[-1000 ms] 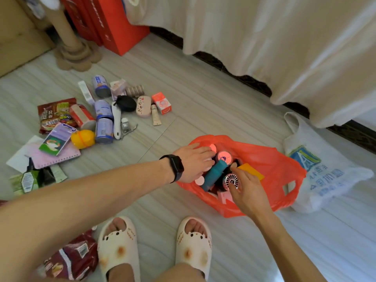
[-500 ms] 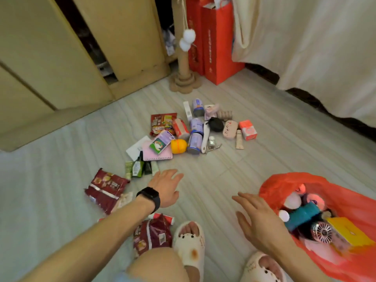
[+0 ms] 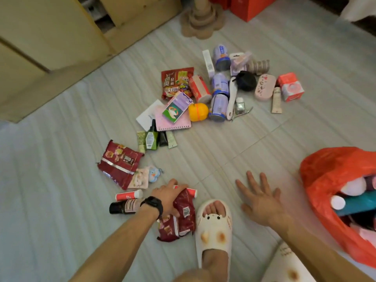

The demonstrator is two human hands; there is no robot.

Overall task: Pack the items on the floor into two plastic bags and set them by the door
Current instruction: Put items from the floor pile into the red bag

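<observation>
One cam only, head-worn, wide-angle, facing fwd & steeply down at the floor (image 3: 61,200). Ref pt: the white slipper (image 3: 213,226), bottom centre, almost under the lens, seen from above, toes pointing away from cam. Both forearms come in from the bottom edge. The left hand (image 3: 168,197) is just left of the slipper on a dark red snack packet (image 3: 184,216); the right hand (image 3: 260,202) is just right of it. Both are close up. The item pile (image 3: 218,98) lies beyond the slipper, mid-frame, farther off. The red bag (image 3: 329,174) is right of the slipper, cut by the frame edge. A cabinet (image 3: 50,27) is well beyond & left of the slipper, top-left.
</observation>
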